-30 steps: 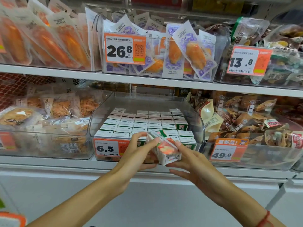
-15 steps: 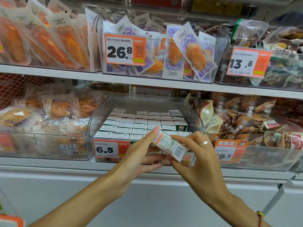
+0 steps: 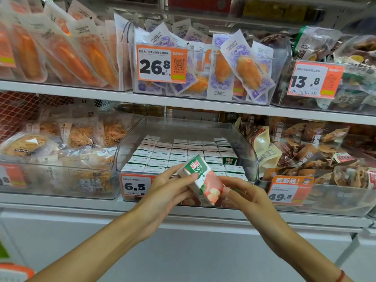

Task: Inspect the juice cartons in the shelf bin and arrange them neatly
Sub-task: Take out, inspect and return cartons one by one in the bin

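1. we hold one juice carton (image 3: 203, 180) tilted, just in front of the clear bin (image 3: 251, 151), printed face up.
2. our left hand (image 3: 166, 190) pinches its upper end; our right hand (image 3: 242, 192) grips the lower end.
3. we should check every face, then set it upright in the front row of cartons (image 3: 183, 153), label forward.

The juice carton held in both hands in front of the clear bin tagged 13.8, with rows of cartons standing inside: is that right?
Not quite. The head view shows the tag on that clear bin reads 6.5, not 13.8. The rest holds: the left hand and right hand both hold the juice carton in front of it, with rows of cartons standing inside.
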Tool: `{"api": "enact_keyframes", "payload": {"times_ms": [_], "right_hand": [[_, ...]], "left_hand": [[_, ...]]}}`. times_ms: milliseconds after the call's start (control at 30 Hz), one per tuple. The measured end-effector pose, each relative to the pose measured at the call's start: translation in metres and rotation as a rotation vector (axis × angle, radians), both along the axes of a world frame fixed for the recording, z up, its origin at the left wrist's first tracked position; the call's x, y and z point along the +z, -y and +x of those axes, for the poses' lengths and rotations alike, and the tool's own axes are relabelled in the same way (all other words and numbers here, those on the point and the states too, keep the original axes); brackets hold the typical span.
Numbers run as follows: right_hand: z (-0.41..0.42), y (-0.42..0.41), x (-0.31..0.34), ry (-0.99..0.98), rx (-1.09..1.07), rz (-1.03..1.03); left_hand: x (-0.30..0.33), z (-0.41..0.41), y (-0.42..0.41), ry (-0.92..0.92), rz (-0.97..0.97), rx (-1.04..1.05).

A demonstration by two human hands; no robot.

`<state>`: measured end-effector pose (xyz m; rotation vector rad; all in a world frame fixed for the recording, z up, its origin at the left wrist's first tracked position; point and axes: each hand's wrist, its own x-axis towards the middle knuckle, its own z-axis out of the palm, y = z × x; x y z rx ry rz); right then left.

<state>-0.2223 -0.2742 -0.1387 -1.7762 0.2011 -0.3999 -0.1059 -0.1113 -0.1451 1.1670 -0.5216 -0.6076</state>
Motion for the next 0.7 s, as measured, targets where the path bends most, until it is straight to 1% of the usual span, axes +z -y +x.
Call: {"api": "enact_keyframes", "payload": {"times_ms": [133, 233, 300, 400, 467, 567, 633, 700], "right_hand": [[-0.002, 0.003, 0.0, 0.007, -0.044, -0.006], [0.0, 0.003, -0.002, -0.023, -0.033, -0.066], [-0.001, 0.002, -0.002, 0.027, 0.023, -0.112], [-0.002, 0.005, -0.002, 0.128, 0.024, -0.177], [-0.001, 0.01, -0.004, 0.168, -0.03, -0.208], [0.001, 0.018, -0.005, 0.225, -0.119, -0.329], [0.001, 0.024, -0.005, 0.286, -0.141, -0.407], [0.005, 0.03, -0.003, 0.344, -0.177, -0.508]], "left_hand": [[0.002, -0.008, -0.001, 0.246, 0.047, 0.009], [0.004, -0.018, 0.002, 0.365, 0.039, -0.045], [0.004, -0.023, 0.005, 0.429, 0.04, -0.059], [0.005, -0.024, 0.008, 0.526, 0.064, 0.021], [0.007, -0.022, 0.008, 0.623, 0.133, 0.084], [0.007, -0.02, 0.011, 0.724, 0.209, 0.149], [0.008, -0.019, 0.014, 0.772, 0.216, 0.179], [0.01, -0.017, 0.02, 0.803, 0.176, 0.219]]}}
